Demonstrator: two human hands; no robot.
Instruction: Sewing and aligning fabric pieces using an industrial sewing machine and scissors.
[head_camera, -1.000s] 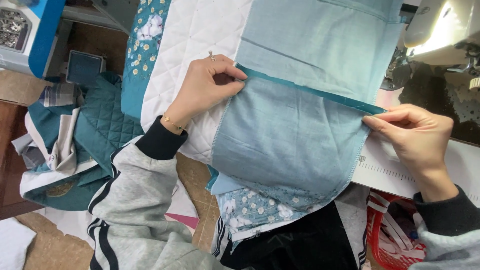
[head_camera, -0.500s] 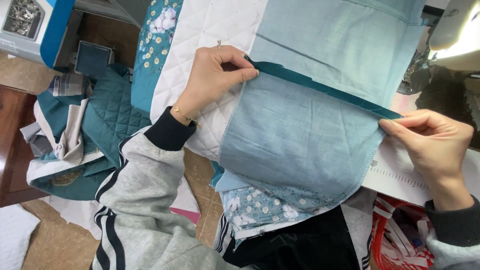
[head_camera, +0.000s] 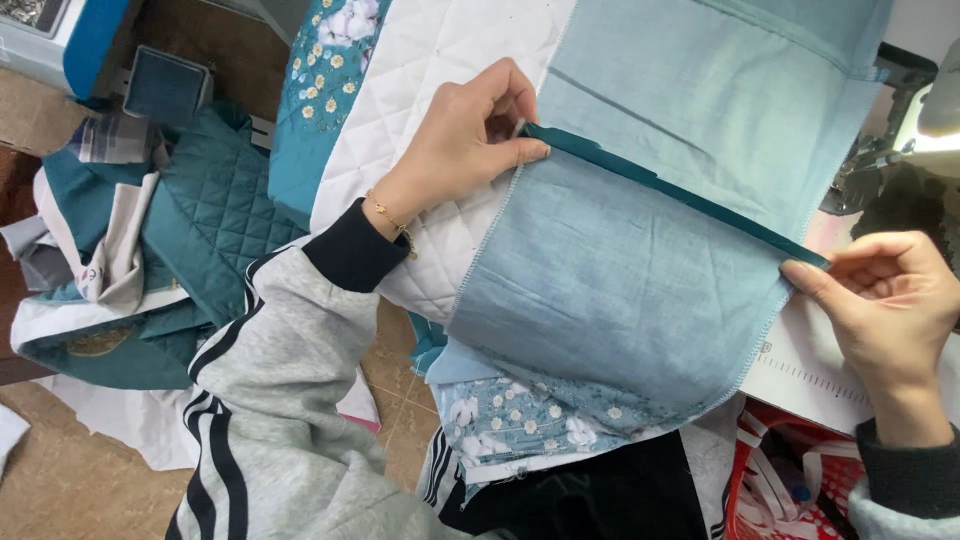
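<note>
The left hand (head_camera: 462, 150) pinches the far-left end of the dark teal binding strip (head_camera: 680, 195) against the pale blue fabric panel (head_camera: 610, 300); the right hand (head_camera: 880, 300) pinches its near-right end, apparently to keep it taut along the panel's edge over the white quilted fabric (head_camera: 440, 50).

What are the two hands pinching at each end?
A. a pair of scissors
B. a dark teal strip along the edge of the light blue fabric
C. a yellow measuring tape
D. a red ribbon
B: the left hand and the right hand each pinch one end of the dark teal strip, which runs across the light blue fabric.
</note>
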